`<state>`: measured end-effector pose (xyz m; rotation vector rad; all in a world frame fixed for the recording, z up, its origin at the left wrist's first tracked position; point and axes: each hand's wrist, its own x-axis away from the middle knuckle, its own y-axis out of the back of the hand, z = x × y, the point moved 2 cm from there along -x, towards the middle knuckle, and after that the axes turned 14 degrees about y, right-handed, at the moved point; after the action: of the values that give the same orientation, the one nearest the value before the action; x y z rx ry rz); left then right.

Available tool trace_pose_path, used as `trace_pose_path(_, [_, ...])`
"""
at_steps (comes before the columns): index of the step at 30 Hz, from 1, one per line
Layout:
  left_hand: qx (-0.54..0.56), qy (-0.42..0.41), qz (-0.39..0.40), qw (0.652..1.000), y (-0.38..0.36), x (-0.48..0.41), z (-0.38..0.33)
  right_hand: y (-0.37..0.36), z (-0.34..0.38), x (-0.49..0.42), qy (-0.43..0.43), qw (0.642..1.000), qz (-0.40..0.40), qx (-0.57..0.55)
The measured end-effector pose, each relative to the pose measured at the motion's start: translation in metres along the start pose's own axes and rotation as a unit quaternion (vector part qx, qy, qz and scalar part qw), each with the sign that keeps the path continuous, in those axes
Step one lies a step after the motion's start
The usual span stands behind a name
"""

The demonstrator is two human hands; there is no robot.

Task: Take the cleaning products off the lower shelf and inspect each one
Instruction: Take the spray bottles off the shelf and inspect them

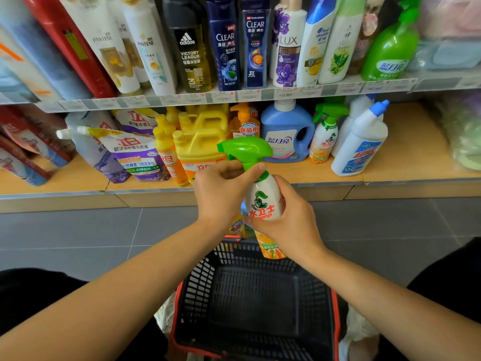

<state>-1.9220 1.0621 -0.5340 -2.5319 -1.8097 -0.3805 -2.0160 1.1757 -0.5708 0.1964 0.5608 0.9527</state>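
I hold a white spray bottle (264,201) with a green trigger head and a green knight logo in front of the lower shelf (286,185). My left hand (221,191) grips its neck just under the trigger. My right hand (289,220) wraps the bottle's body from the right. Its orange bottom end shows below my right hand, above the basket. On the lower shelf stand a second green-trigger spray bottle (325,134), a blue detergent jug (286,134), a white bottle with a blue cap (361,144), yellow jugs (200,136) and purple refill pouches (132,152).
A black basket with a red rim (255,303) sits below my hands on the grey tiled floor (78,235). The upper shelf (234,96) carries shampoo and body-wash bottles. Red packets (23,147) lie at the lower shelf's left end.
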Motion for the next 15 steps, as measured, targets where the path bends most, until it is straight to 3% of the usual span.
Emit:
trace_pose_path(8, [0.059,0.025,0.174,0.983,0.001,-0.009,0.000,0.005,-0.007,-0.007,-0.033,0.994,0.046,-0.098])
trace_pose_path(15, [0.003,0.090,0.206,0.974,0.006,-0.008,0.012,0.020,-0.022,-0.017,-0.164,0.959,-0.012,-0.229])
